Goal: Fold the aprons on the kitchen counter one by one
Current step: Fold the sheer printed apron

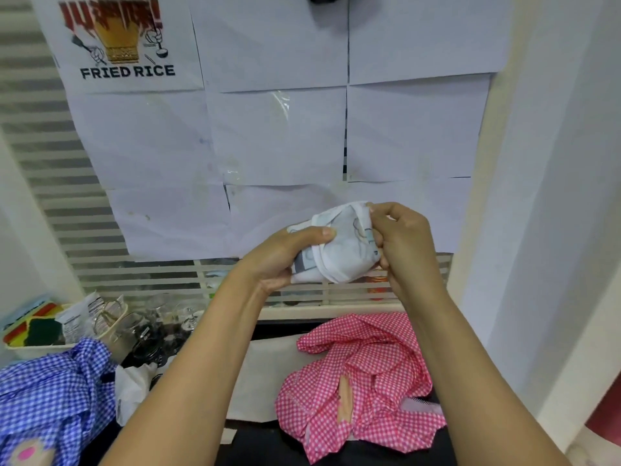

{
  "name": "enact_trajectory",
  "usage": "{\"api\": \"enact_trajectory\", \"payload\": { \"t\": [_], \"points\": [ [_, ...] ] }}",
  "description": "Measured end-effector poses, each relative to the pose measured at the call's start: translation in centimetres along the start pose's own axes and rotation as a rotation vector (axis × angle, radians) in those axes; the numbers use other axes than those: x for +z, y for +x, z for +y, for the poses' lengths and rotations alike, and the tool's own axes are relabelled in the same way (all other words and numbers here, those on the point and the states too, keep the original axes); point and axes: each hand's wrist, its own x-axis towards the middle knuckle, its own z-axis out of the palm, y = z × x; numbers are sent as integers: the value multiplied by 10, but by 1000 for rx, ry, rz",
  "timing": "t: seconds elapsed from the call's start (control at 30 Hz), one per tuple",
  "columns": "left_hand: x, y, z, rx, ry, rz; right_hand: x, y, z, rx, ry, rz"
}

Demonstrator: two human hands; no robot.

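1. The white apron [339, 250], bunched into a small bundle with a faint pale print and a white hem, is held up in the air above the counter [268, 445], in front of the papered window.
2. The left hand [285, 257] grips the bundle's left side, thumb curled over the top and fingers beneath.
3. The right hand [403, 240] has its fingers curled round the bundle's right edge, pinching the hem at the upper corner.
4. Below, near and to the right, a pink checked apron [363, 381] lies crumpled on the dark counter.
5. Near left lies a blue checked apron [50, 391], also crumpled.
6. Between them a pale beige cloth [262, 375] is spread flat.
7. Farther left stand clear glasses [161, 317] beside a tray [20, 348] of sponges.
8. On the far wall hang plain paper sheets [279, 136] and a "FRIED RICE" poster [124, 38].
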Motion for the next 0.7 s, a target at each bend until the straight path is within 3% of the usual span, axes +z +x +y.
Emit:
{"api": "enact_trajectory", "payload": {
  "t": [0.17,0.23,0.4,0.5,0.6,0.7],
  "points": [
    [6,2,-1,49,-246,45,8,4,12,-8,13,59],
    [11,0,1,103,-355,66,9,7,20,-44,-102,77],
    [27,4,12,93,-577,94,23,1,42,-47,-278,-106],
    [21,7,9,65,-434,99,14,18,36,-86,-340,-43],
    [18,4,6,-20,-276,42,6,19,32,-261,-431,-51],
    [20,3,6,-72,-126,-15,5,19,26,-269,-347,-52]
  ]
}}
